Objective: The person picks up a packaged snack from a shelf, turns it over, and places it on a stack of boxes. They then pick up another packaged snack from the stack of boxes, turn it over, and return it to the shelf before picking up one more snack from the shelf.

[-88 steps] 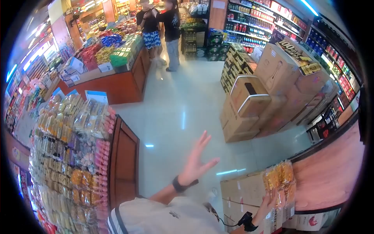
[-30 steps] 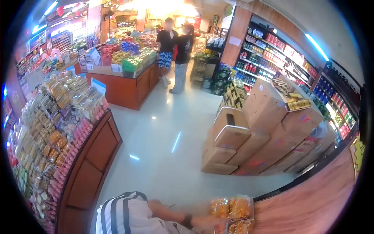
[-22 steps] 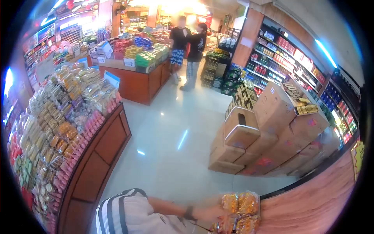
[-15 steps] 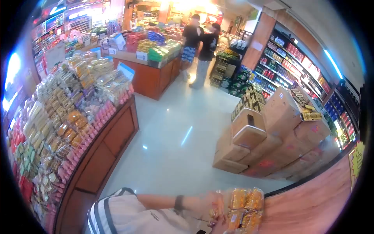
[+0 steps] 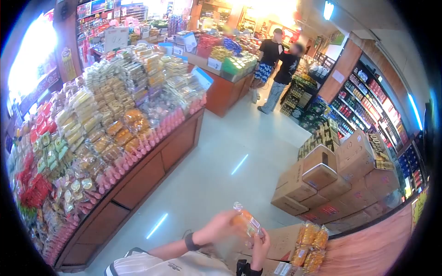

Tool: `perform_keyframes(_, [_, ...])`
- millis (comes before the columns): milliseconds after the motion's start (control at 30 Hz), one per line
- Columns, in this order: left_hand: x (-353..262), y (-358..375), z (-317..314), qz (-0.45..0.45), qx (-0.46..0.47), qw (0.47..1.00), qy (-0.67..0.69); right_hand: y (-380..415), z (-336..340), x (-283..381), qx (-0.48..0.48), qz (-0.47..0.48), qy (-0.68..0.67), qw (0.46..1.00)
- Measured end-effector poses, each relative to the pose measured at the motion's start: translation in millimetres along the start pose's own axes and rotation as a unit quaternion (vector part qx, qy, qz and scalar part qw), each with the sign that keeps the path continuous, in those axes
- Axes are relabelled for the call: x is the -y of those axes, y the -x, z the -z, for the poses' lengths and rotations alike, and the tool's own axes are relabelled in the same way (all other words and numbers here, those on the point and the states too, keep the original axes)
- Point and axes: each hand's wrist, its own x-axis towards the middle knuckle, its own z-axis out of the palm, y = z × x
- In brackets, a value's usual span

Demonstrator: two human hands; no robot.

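Observation:
A clear plastic packet with orange contents and a white label [image 5: 252, 222] is held up between my two hands, above the floor. My left hand [image 5: 222, 228], slightly blurred, grips its upper left end; a dark band circles that wrist. From below, the fingers of my right hand [image 5: 260, 244] close on the packet's lower right end, and a black strap shows on that wrist. Close to the right hand, several similar orange-filled packets [image 5: 311, 244] are stacked beside an opened cardboard box [image 5: 275, 241].
A display counter [image 5: 138, 184] heaped with wrapped snacks runs along the left. Stacked cartons [image 5: 343, 177] stand at right, near a wooden tabletop [image 5: 377, 237]. Two people [image 5: 276, 69] stand in the far aisle beside another snack counter [image 5: 225, 94].
Both hands have moved left from the stacked packets, and the packet between them is now raised and plainly visible. My view has turned left, showing more of the left counter.

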Motion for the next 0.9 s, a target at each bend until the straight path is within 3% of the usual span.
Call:
perform_keyframes(100, [-10, 25, 33, 0.017, -0.044, 0.998, -0.034, 14, -25, 1, 0.036, 0.041, 0.048, 0.997])
perform_keyframes(233, [-15, 45, 62, 0.025, -0.093, 0.994, -0.053, 37, -55, 56, 0.09, 0.063, 0.074, 0.991])
perform_keyframes(333, [-18, 45, 83, 0.033, -0.094, 0.994, -0.037, 33, -74, 63, 0.115, 0.012, 0.019, 0.993])
perform_keyframes(433, [-6, 41, 98, 0.002, -0.132, 0.99, -0.046, 21, -95, 72, 0.134, 0.072, 0.053, 0.987])
perform_keyframes(533, [0, 25, 118, 0.026, -0.142, 0.987, -0.067, 0, -122, 71, 0.159, 0.056, -0.005, 0.986])
perform_keyframes(633, [-6, 4, 141, 0.048, -0.159, 0.984, -0.063, -34, -150, 75, 0.19, 0.079, 0.018, 0.978])
perform_keyframes(900, [-9, -71, 216, 0.007, -0.206, 0.972, -0.114, -123, -249, 112, 0.261, 0.102, -0.004, 0.96])
